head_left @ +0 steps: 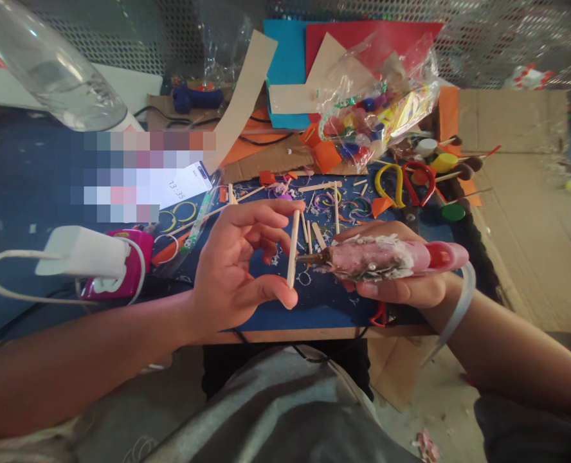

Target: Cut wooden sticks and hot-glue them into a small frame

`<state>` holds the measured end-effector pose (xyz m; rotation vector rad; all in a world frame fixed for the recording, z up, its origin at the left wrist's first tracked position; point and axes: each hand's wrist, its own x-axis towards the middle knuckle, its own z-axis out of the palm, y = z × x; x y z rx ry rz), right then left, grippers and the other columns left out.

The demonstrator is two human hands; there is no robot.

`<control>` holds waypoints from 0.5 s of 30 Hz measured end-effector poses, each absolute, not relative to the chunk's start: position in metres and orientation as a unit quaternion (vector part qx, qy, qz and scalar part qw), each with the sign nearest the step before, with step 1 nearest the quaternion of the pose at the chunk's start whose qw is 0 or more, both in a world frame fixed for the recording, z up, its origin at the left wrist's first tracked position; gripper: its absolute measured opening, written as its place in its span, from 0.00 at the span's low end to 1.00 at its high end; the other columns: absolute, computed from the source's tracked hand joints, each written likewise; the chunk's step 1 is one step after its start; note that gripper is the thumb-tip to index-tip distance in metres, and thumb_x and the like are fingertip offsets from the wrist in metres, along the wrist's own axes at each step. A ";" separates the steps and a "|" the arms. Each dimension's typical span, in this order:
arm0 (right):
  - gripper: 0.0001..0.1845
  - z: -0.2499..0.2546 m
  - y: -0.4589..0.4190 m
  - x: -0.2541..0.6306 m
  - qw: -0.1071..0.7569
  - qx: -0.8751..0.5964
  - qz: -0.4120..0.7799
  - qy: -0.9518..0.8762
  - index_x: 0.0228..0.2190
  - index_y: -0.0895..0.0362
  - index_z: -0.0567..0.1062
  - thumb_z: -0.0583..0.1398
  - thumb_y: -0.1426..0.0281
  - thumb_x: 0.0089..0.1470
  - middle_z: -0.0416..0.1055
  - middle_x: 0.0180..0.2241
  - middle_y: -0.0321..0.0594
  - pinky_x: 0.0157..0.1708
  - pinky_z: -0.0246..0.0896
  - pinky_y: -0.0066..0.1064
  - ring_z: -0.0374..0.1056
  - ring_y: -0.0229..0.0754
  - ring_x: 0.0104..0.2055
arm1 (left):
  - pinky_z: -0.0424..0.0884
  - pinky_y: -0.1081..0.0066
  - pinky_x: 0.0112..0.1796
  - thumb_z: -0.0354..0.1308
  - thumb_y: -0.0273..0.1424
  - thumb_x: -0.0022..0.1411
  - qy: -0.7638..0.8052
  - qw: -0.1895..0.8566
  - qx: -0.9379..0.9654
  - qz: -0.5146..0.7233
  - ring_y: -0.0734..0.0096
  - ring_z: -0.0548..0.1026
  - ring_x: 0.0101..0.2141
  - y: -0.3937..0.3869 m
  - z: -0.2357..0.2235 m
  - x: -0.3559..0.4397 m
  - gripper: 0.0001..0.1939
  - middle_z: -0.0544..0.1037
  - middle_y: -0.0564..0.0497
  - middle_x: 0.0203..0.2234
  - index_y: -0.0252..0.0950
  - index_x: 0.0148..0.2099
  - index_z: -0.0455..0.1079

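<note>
Between the thumb and a fingertip of my left hand (237, 263) a short wooden stick (293, 251) is held by its two ends, nearly upright in the picture. My right hand (411, 290) is wrapped round a pink hot glue gun (377, 257) crusted with dried glue. A clear glue stick (454, 318) curves out of its back end. The metal nozzle (312, 258) points left and is at the side of the wooden stick; whether it touches, I cannot tell. Beneath, cut stick pieces (319, 236) and paper scraps lie on the blue table (261, 318).
Red-handled and yellow-handled scissors (418, 183) lie to the right. A plastic bag of colourful bits (367, 116) stands behind. On the left are a white charger (83, 257) in a magenta socket block (138, 254), a phone (184, 186) and a clear bottle (73, 83). Cardboard (531, 218) covers the right side.
</note>
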<state>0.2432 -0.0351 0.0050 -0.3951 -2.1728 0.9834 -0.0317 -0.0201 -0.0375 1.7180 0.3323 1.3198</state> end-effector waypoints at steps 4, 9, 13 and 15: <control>0.11 0.004 -0.036 0.244 0.350 -0.171 0.389 -0.835 0.46 0.53 0.83 0.63 0.62 0.76 0.83 0.32 0.35 0.61 0.76 0.30 0.84 0.42 0.57 | 0.80 0.65 0.30 0.83 0.48 0.55 0.131 0.456 0.695 0.540 0.64 0.86 0.36 -0.020 -0.037 -0.031 0.41 0.81 0.42 0.65 0.48 0.66 0.73; 0.11 0.001 -0.035 0.245 0.354 -0.175 0.396 -0.829 0.37 0.53 0.81 0.65 0.62 0.73 0.77 0.27 0.34 0.56 0.76 0.31 0.83 0.43 0.46 | 0.79 0.64 0.30 0.83 0.49 0.55 0.125 0.455 0.698 0.539 0.63 0.85 0.37 -0.019 -0.038 -0.032 0.41 0.80 0.43 0.65 0.49 0.67 0.73; 0.14 0.001 -0.036 0.244 0.358 -0.186 0.404 -0.821 0.34 0.53 0.78 0.65 0.59 0.72 0.76 0.27 0.32 0.52 0.75 0.30 0.72 0.37 0.29 | 0.78 0.62 0.30 0.82 0.49 0.57 0.122 0.456 0.697 0.539 0.62 0.85 0.37 -0.019 -0.040 -0.031 0.40 0.80 0.42 0.65 0.49 0.67 0.72; 0.14 0.001 -0.036 0.243 0.363 -0.195 0.414 -0.812 0.34 0.52 0.78 0.65 0.59 0.72 0.75 0.27 0.33 0.50 0.76 0.31 0.69 0.37 0.27 | 0.77 0.62 0.30 0.82 0.49 0.57 0.123 0.459 0.693 0.542 0.62 0.85 0.37 -0.020 -0.040 -0.031 0.40 0.80 0.42 0.65 0.49 0.67 0.73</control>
